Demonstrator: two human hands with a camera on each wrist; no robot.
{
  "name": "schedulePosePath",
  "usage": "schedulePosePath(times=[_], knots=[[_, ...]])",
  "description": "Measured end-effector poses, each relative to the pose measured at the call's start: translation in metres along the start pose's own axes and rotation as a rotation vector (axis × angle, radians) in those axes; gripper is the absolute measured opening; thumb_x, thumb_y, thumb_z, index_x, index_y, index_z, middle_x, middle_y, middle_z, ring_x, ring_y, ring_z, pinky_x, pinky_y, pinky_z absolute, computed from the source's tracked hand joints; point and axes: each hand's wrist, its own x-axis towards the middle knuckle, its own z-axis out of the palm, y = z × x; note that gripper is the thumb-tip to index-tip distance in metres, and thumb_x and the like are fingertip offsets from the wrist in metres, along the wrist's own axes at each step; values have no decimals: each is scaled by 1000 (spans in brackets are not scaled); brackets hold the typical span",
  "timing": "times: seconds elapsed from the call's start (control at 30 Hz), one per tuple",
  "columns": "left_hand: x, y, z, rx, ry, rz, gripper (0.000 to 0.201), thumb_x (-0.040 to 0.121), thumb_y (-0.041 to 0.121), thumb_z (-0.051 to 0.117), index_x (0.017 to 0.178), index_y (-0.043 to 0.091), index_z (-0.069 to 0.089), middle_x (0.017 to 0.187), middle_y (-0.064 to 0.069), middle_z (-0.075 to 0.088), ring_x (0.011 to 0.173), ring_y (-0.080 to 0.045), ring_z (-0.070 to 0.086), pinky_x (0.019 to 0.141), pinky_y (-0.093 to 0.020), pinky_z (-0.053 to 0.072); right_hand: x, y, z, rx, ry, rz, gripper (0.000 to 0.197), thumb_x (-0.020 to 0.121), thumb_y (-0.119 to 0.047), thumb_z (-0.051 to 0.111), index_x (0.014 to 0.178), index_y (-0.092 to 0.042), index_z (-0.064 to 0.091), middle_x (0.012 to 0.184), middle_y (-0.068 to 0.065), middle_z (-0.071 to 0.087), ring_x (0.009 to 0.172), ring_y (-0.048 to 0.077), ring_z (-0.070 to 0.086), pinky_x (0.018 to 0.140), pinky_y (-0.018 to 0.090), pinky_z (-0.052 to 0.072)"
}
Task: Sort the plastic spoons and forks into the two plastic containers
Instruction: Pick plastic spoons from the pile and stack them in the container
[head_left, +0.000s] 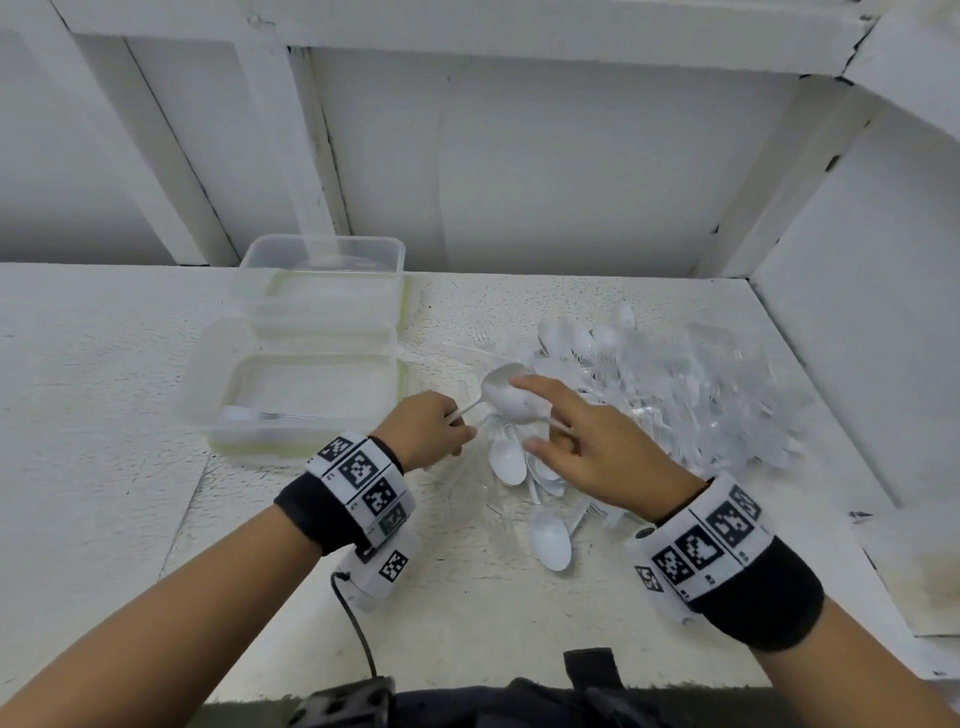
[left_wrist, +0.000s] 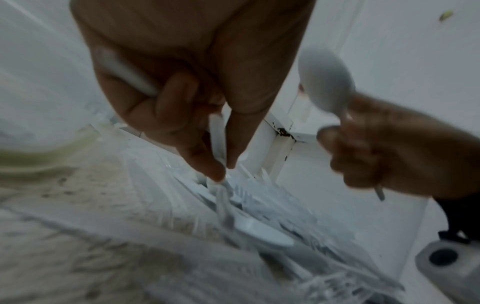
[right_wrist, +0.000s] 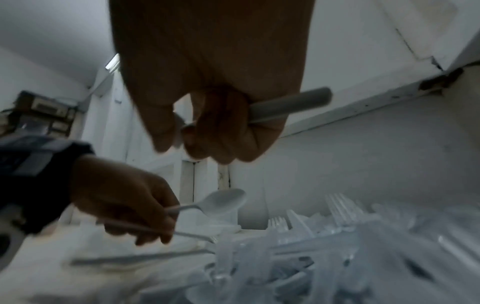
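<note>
Left hand (head_left: 426, 423) curled round a white spoon (head_left: 496, 387), handle pinched between thumb and fingers, bowl up and out toward 2 o'clock, long axis running 8 to 2. In the left wrist view, also a clear fork (left_wrist: 223, 197) nipped between fingertips (left_wrist: 213, 170), tines hanging down over the pile. Right hand (head_left: 597, 452) closed on a second spoon (head_left: 519, 408): bowl toward 10 o'clock, handle out past the fingers toward 4, index finger stretched forward over the bowl. Right wrist view: handle end (right_wrist: 293, 102) jutting from the fist toward 2 o'clock, remaining fingers wrapped tight. Both held spoons crossing just above the pile (head_left: 649, 395), itself at 1 o'clock from the hands — clear forks and white spoons jumbled, axes every which way. Loose spoon (head_left: 550, 540) at 6 o'clock of the pile, bowl toward the body. Two containers (head_left: 311, 374) at 10 o'clock, stacked front to back on the table (head_left: 104, 415); near one holding a fork (head_left: 280, 415), lying 9 to 3, tines toward 9. Far one: contents not readable.
</note>
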Motion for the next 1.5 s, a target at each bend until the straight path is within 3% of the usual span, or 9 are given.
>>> schedulePosePath(times=[0.17, 0.4, 0.67, 0.77, 0.9, 1.13, 1.3, 1.4, 1.5], knots=[[-14, -3, -20, -86, -30, -4, 16, 92, 21, 52, 78, 13, 54, 65, 5, 63, 49, -6, 42, 40, -13, 30, 6, -1, 8, -638, -311, -22, 42, 92, -40, 50, 133, -29, 47, 102, -2, 66, 92, 16, 61, 61, 22, 41], [-33, -11, -38, -333, -33, -37, 12, 96, 16, 45, 88, 12, 53, 68, 2, 63, 49, -10, 41, 43, -17, 33, 27, 9, 32, -854, -392, -71, 25, 94, -16, 46, 111, -17, 64, 86, 0, 60, 74, 20, 57, 46, 19, 21], [-42, -20, -35, -449, 53, -83, 9, 96, 12, 35, 96, 10, 44, 74, -2, 62, 55, -13, 44, 50, -22, 38, 20, -12, -6, -150, 51, -175, 27, 88, -28, 56, 100, -8, 70, 83, -7, 45, 68, 9, 45, 60, 19, 39], [-38, -14, -30, -433, 116, -61, 11, 97, 17, 36, 98, 11, 45, 70, -1, 51, 53, -12, 37, 45, -18, 32, 22, -21, -17, 188, 376, 24, 20, 97, -25, 42, 89, -13, 55, 81, -7, 45, 71, 4, 45, 66, 16, 41], [-26, -4, -22, -348, 184, 28, 20, 95, 19, 44, 92, 2, 52, 72, -4, 46, 59, -15, 38, 52, -25, 30, 22, -24, -26, 896, 610, 277, 19, 101, -28, 33, 91, -22, 47, 82, 3, 59, 80, 21, 65, 73, 37, 56], [7, 10, -4, -57, 213, 32, 17, 90, 9, 45, 79, 11, 58, 71, -1, 53, 66, -18, 48, 50, -17, 29, 13, -22, -17, 1379, 639, 387, 26, 93, -34, 46, 97, -9, 45, 58, 5, 62, 51, 21, 64, 53, 35, 57], [24, 16, 8, 163, 72, -5, 21, 91, 7, 44, 104, 1, 59, 91, -7, 58, 84, -23, 52, 66, -22, 37, 2, -16, -15, 1359, 593, 451, 24, 82, -37, 55, 82, -18, 42, 53, -2, 45, 36, 6, 35, 36, 18, 35], [27, 14, 11, 239, 57, -6, 18, 93, 9, 44, 104, 1, 56, 107, -13, 58, 85, -22, 48, 70, -25, 36, -4, -12, -13, 1339, 511, 442, 14, 85, -18, 56, 86, -15, 43, 61, -1, 45, 41, 5, 33, 37, 16, 32], [30, 10, 10, 229, 56, 10, 8, 92, 14, 45, 86, 10, 50, 89, -6, 55, 79, -19, 47, 66, -25, 34, -9, -11, -13, 1296, 505, 467, 13, 93, 1, 45, 86, -10, 44, 68, 4, 45, 45, 5, 38, 39, 16, 34]])
